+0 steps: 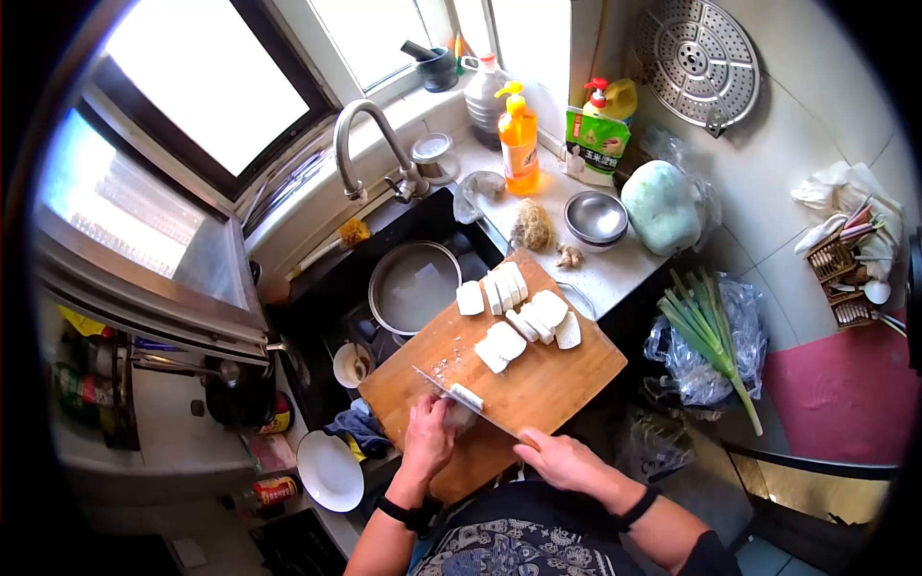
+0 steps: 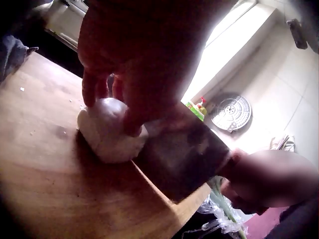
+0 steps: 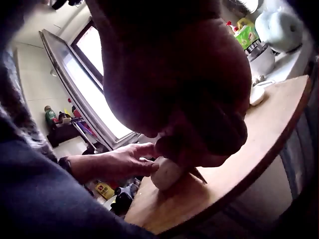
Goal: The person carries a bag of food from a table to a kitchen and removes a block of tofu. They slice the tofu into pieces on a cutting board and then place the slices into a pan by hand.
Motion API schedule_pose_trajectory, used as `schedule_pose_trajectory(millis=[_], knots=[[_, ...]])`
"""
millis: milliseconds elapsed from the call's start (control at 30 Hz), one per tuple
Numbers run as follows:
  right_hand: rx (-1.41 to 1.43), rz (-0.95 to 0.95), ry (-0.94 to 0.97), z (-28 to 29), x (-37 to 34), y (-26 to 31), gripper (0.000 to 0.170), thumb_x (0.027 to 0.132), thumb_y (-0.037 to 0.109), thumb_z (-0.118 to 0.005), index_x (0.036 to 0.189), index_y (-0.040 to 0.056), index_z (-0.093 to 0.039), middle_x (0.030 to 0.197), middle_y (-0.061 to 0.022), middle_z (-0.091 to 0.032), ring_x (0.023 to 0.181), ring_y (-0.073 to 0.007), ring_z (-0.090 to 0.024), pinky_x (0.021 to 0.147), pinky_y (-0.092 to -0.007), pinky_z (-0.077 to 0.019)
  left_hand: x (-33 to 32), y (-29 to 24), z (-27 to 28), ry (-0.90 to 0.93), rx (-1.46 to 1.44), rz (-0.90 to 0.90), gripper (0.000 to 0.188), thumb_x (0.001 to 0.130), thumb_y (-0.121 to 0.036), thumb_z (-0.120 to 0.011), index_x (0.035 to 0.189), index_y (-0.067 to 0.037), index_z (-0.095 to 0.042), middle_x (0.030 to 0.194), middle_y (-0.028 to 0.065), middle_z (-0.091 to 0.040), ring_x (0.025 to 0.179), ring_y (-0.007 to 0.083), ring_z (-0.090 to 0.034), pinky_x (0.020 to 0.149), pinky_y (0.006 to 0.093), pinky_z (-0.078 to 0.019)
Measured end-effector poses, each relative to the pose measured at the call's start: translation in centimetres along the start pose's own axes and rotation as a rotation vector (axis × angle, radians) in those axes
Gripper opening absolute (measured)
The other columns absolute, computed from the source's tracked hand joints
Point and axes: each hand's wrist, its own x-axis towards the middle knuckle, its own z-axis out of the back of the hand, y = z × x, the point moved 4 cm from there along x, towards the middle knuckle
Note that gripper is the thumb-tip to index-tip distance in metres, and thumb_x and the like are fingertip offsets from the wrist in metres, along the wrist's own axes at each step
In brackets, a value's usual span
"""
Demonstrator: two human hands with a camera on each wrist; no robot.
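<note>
My left hand (image 1: 428,440) grips a white radish chunk (image 2: 107,142), fingertips over its top and side, on the wooden cutting board (image 1: 581,379). In my right hand (image 1: 567,463) is the handle of a cleaver (image 2: 184,157); its broad blade stands upright against the chunk's side. Seen from the head, the blade shows as a thin line, with one white slice (image 1: 468,396) along its far side. Several thick white slices (image 1: 504,346) lie farther up the board. The right wrist view has the right hand in dark shadow, hiding most of the cleaver.
Behind the board is a dark sink with a round metal pan (image 1: 415,288) under the faucet (image 1: 351,154). A white plate (image 1: 329,472) lies at left. On the counter stand an orange bottle (image 1: 520,144), metal bowl (image 1: 596,217) and pale melon (image 1: 663,206); green onions (image 1: 706,331) lie at right.
</note>
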Motion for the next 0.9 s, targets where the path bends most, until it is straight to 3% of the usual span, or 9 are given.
schedule_pose_trajectory(millis=[133, 433, 633, 733, 900], knots=[[-0.056, 0.001, 0.020, 2.0, -4.8, -1.1, 0.030, 0.102, 0.041, -0.050, 0.116, 0.0141, -0.051, 0.090, -0.0210, -0.069, 0.087, -0.0467, -0.065, 0.072, -0.0532, -0.0522, -0.2, 0.4, -0.1, -0.011, -0.020, -0.008, 0.046, 0.077, -0.006, -0.075, 0.120, -0.006, -0.061, 0.124, 0.0181, -0.054, 0.113, 0.0411, -0.055, 0.096, 0.0468, -0.0489], [-0.035, -0.223, 0.073, 2.2, -8.0, -2.8, 0.035, 0.102, 0.043, -0.050, 0.125, 0.0167, -0.051, 0.098, -0.0231, -0.069, 0.095, -0.0456, -0.065, 0.082, -0.0531, -0.0517, -0.3, 0.7, -0.3, 0.000, -0.027, -0.028, 0.044, 0.078, -0.007, -0.075, 0.119, -0.009, -0.060, 0.124, 0.0165, -0.053, 0.112, 0.0402, -0.055, 0.095, 0.0457, -0.0486], [-0.040, -0.018, -0.037, 0.8, -3.9, -0.3, 0.029, 0.102, 0.040, -0.051, 0.116, 0.0140, -0.053, 0.089, -0.0227, -0.069, 0.087, -0.0461, -0.066, 0.074, -0.0540, -0.0528, -0.3, 0.7, -0.4, -0.008, 0.012, -0.035, 0.044, 0.079, -0.010, -0.076, 0.120, -0.008, -0.061, 0.125, 0.0174, -0.053, 0.113, 0.0404, -0.054, 0.096, 0.0460, -0.0484], [-0.049, 0.047, -0.065, -0.1, -0.6, 0.2, 0.030, 0.102, 0.038, -0.051, 0.119, 0.0136, -0.052, 0.082, -0.0232, -0.069, 0.082, -0.0449, -0.067, 0.072, -0.0540, -0.0528, -0.1, 0.4, -0.1, 0.002, 0.032, -0.019, 0.046, 0.078, -0.011, -0.076, 0.121, -0.007, -0.060, 0.125, 0.0177, -0.053, 0.113, 0.0407, -0.054, 0.096, 0.0459, -0.0484], [-0.053, -0.020, -0.048, 0.7, -3.8, -1.3, 0.033, 0.102, 0.041, -0.051, 0.121, 0.0137, -0.053, 0.089, -0.0236, -0.069, 0.087, -0.0448, -0.067, 0.075, -0.0524, -0.0533, -0.4, 0.5, -0.1, 0.005, 0.019, -0.022, 0.045, 0.078, -0.010, -0.077, 0.120, -0.007, -0.061, 0.124, 0.0181, -0.054, 0.113, 0.0404, -0.054, 0.096, 0.0458, -0.0486]])
